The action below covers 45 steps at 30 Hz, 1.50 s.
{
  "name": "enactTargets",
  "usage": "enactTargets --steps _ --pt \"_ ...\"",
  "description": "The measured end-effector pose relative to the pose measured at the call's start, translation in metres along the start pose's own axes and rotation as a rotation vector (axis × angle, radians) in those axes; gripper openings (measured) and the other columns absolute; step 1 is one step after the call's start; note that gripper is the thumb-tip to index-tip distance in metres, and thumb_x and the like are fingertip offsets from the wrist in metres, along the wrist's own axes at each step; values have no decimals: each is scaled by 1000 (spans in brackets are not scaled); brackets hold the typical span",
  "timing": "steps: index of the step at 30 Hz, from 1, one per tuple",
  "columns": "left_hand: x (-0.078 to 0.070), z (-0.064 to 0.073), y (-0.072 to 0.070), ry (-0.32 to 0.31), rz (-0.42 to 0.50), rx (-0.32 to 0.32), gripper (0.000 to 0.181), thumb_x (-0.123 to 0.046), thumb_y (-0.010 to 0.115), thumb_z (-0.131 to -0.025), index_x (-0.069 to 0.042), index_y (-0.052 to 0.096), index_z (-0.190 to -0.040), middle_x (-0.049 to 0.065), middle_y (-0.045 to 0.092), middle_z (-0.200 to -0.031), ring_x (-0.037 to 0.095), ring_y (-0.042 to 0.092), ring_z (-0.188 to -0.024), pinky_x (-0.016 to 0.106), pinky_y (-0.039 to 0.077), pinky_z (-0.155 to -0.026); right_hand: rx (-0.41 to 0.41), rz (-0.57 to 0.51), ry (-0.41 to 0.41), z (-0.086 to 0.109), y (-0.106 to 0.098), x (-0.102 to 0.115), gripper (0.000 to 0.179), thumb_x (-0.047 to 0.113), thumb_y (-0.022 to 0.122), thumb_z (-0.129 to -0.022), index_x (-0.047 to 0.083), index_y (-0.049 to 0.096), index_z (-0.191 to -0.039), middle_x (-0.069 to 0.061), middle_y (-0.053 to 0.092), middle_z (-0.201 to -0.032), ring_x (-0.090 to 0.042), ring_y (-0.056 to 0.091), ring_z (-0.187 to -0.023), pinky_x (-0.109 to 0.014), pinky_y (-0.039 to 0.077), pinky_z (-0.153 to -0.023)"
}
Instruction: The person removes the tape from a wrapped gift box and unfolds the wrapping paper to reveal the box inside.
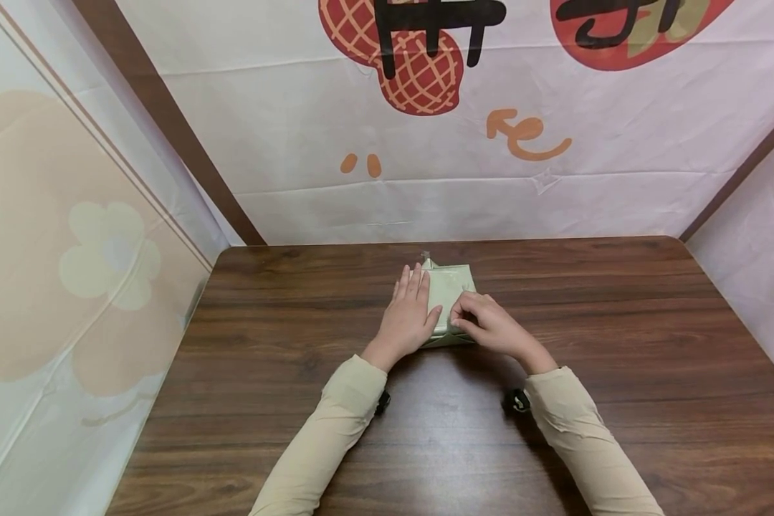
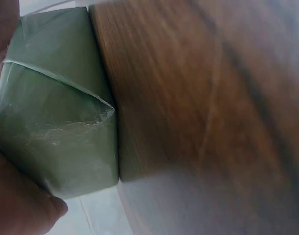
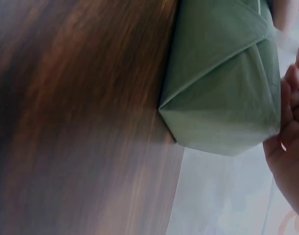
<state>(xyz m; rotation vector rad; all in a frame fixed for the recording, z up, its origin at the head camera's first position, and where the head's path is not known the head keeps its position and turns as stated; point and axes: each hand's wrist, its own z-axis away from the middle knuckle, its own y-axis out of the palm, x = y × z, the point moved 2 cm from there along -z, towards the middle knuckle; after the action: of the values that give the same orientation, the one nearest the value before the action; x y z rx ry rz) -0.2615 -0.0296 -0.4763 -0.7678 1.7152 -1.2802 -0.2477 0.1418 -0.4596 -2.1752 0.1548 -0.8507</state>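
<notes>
A small box-shaped package (image 1: 450, 281) wrapped in pale green paper sits on the table. My left hand (image 1: 405, 317) lies with straight fingers along its left side and top, the thumb at the near edge. At the near right corner, my right hand (image 1: 492, 327) has curled fingers and pinches a see-through strip (image 3: 286, 41) that looks like clear tape. The package's near end (image 2: 61, 137) shows folded flaps, with a shiny, wrinkled patch of tape (image 2: 66, 131) across them. From the far end, a small clear piece (image 1: 426, 255) sticks up.
The dark wood-grain table (image 1: 284, 322) ends at a back edge just beyond the package. Behind it hangs a printed white cloth (image 1: 284, 143), with another cloth panel (image 1: 39, 287) at the left. Dark wrist cameras (image 1: 517, 400) sit under the sleeves.
</notes>
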Motion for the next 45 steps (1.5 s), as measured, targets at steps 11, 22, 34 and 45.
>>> enactTargets --steps 11,22,34,45 --pt "-16 22 0 -170 -69 -15 71 -46 33 -100 3 17 -149 20 9 -156 34 6 -143 52 17 -111 42 243 35 -1 9 4 12 9 70 -84 13 58 -81 6 52 -80 -10 46 -72 -37 40 -73" --pt "-20 40 -11 -234 -282 -36 71 -53 36 -97 0 35 -144 20 34 -146 33 33 -130 46 33 -99 -43 340 122 1 5 9 16 15 79 -77 13 63 -81 3 57 -81 -15 51 -74 -36 42 -71" --pt "-24 50 -24 -110 -407 -337 35 -42 62 -88 -7 66 -90 10 59 -87 26 57 -82 37 42 -72 -145 316 434 5 -1 9 17 13 76 -81 9 60 -77 1 55 -76 -14 52 -68 -31 44 -59" --pt "-2 27 -4 164 -144 -83 50 -20 41 -100 5 34 -142 21 22 -152 31 19 -141 41 21 -112 -197 264 396 8 1 4 16 10 74 -81 8 59 -77 -1 52 -73 -12 47 -62 -28 42 -56"
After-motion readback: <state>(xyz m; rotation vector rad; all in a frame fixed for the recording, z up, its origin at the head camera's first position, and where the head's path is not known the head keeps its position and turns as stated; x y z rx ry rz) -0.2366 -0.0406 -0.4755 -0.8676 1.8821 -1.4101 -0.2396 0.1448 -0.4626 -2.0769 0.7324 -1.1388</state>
